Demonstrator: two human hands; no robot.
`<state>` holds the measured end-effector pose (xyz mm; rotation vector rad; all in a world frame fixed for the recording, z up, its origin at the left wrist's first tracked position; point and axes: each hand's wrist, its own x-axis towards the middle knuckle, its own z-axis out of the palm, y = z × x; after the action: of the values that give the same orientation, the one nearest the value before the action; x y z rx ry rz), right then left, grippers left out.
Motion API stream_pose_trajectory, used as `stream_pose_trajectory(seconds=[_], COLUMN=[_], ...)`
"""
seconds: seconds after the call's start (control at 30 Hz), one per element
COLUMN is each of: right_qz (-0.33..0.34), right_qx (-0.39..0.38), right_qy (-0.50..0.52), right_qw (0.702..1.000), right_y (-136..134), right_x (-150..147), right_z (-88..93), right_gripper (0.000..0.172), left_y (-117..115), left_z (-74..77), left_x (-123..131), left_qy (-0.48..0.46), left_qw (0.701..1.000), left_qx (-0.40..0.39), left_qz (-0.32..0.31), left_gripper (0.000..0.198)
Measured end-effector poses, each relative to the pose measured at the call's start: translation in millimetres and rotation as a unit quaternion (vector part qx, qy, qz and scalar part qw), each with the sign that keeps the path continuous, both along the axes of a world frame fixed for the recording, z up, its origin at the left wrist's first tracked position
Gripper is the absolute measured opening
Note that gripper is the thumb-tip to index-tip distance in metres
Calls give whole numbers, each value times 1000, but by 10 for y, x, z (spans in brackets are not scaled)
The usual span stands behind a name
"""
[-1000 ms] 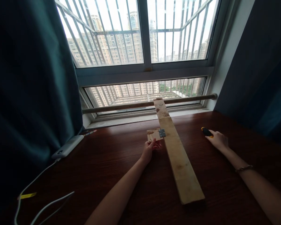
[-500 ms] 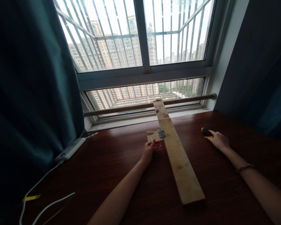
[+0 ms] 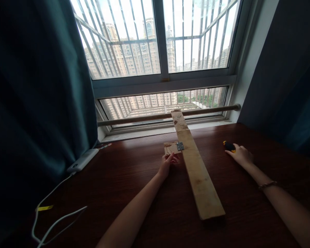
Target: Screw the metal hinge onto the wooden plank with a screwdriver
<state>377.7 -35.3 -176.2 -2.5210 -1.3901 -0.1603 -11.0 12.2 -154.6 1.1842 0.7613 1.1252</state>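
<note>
A long pale wooden plank (image 3: pixel 196 168) lies on the dark wooden table (image 3: pixel 134 186), its far end resting on a rail by the window. A small wooden block (image 3: pixel 171 148) sits against the plank's left side, joined to it by a small metal hinge (image 3: pixel 180 146). My left hand (image 3: pixel 167 163) rests at the block's near edge, fingers curled against it. My right hand (image 3: pixel 240 155) lies on the table to the right of the plank, fingers closed on a yellow-and-black tool (image 3: pixel 229 146) whose tip sticks out past my fingers.
A white power bank (image 3: pixel 83 160) with a white cable (image 3: pixel 54 220) lies at the table's left, beside a dark green curtain (image 3: pixel 36 96). A wooden rail (image 3: pixel 167 115) runs along the barred window. Another dark curtain hangs at the right.
The view has shifted slightly, so everything sits a little further right in the picture. Neither hand has visibly moved relative to the plank and block.
</note>
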Motion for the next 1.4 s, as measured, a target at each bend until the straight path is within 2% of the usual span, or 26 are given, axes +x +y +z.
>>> stream_pose_trajectory(seconds=[0.1,0.2,0.27,0.37,0.47,0.53,0.63,0.77,0.97,1.23,1.4], right_qz=[-5,-13,20,198,397,465,512,497,462,455,470], right_qx=[20,78,123,184,218,208,172,161,166,156,171], right_qy=[-65,-151,-168,-126,-56,-33,-43,-54,-49,-36,8], right_qw=[998,985,978,954,890,860,840,851,870,876,866], right_y=[-52,-131,-194,-309,-436,-492,-465,-276,-143,-180,-194], right_x=[-130,-354,-566,-1009,-1598,-2014,-2538,-2900,-2973,-2987,-2970], right_z=[78,239,388,626,805,864,863,751,572,546,631], right_gripper=[58,52,48,38,36,41,50,55,56,61,50], left_y=[-20,-37,-47,-61,-78,-96,-136,-184,-200,-184,-142], left_z=[26,47,58,66,66,74,126,253,366,293,168], left_x=[-7,-12,-11,-4,7,12,12,14,57,65,48], left_qy=[7,29,44,54,58,45,16,42,42,44,22], left_qw=[1000,999,998,996,996,996,996,995,993,994,993], left_qx=[13,34,47,66,73,73,79,58,17,-4,21], left_qz=[-4,-6,1,7,4,9,37,66,105,96,114], left_gripper=[33,29,26,22,20,18,16,7,6,5,4])
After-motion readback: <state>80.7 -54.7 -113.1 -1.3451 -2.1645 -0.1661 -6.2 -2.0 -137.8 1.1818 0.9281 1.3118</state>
